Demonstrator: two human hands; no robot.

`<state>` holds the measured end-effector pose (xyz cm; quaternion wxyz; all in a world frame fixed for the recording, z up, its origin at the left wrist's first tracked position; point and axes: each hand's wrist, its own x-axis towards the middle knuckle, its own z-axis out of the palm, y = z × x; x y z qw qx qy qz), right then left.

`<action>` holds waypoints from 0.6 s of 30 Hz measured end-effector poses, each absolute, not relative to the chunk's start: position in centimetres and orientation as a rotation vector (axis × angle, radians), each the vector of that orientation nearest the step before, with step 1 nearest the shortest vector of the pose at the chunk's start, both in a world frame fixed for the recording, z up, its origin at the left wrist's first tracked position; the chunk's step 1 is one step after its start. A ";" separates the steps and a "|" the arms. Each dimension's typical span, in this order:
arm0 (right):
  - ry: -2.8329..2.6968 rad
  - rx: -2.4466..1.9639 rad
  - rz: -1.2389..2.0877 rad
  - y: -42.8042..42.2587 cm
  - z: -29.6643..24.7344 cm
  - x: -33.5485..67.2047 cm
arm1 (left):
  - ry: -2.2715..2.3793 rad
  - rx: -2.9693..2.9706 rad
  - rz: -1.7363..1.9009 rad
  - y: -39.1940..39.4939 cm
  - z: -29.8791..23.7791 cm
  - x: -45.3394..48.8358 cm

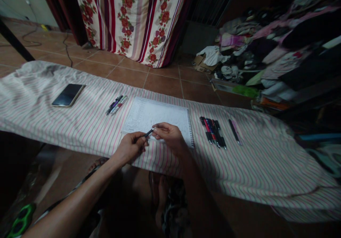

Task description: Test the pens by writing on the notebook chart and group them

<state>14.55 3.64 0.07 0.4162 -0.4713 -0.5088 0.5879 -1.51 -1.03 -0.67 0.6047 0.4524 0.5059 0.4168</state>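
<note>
A dark pen (pixel 148 133) is held between both hands, above the near edge of a spiral notebook (pixel 160 112). My left hand (pixel 131 145) is closed round the pen's lower left part. The fingertips of my right hand (pixel 169 135) pinch its upper right end. Handwriting and faint marks cover the notebook's open page, and its wire binding runs down the right side. Left of the notebook lies a small group of pens (pixel 116 104). To its right, several red, blue and black pens (pixel 213 132) lie side by side, with a further dark pen (pixel 234 132) beyond them.
A phone (pixel 68 95) lies on the striped cloth (pixel 90 120) covering the low bench. Behind it are the tiled floor (pixel 128 72) and a floral curtain (pixel 128 21). A heap of clothes (pixel 266 46) fills the back right. My legs are below the bench's near edge.
</note>
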 end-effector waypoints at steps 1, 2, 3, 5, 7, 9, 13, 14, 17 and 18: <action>-1.275 -1.184 1.480 3.6 0.1 14.5 | 1.180 1.063 0.964 -1.0 -0.7 -1.5; -1.270 -1.185 1.486 3.6 0.2 14.5 | 1.189 1.075 0.964 -1.1 -0.7 -1.5; -1.263 -1.186 1.492 3.6 0.2 14.5 | 1.197 1.084 0.966 -1.1 -0.8 -1.5; -1.245 -1.186 1.498 3.6 0.3 14.5 | 1.206 1.095 0.970 -1.1 -0.8 -1.5; -1.224 -1.175 1.503 3.5 0.4 14.4 | 1.214 1.117 0.966 -1.1 -0.8 -1.6; -1.203 -1.165 1.509 3.5 0.4 14.4 | 1.238 1.171 0.953 -1.1 -0.7 -1.7; -1.189 -1.160 1.514 3.5 0.4 14.3 | 1.330 1.300 0.936 -1.0 -0.7 -1.9; -1.193 -1.160 1.506 3.5 0.3 14.2 | 1.359 1.332 0.942 -1.1 -0.6 -2.0; -1.227 -1.173 1.465 3.5 0.2 14.0 | 1.497 1.489 0.954 -1.3 -0.2 -2.0; -1.244 -1.191 1.440 3.5 0.2 13.8 | 1.556 1.555 0.956 -1.4 0.0 -2.0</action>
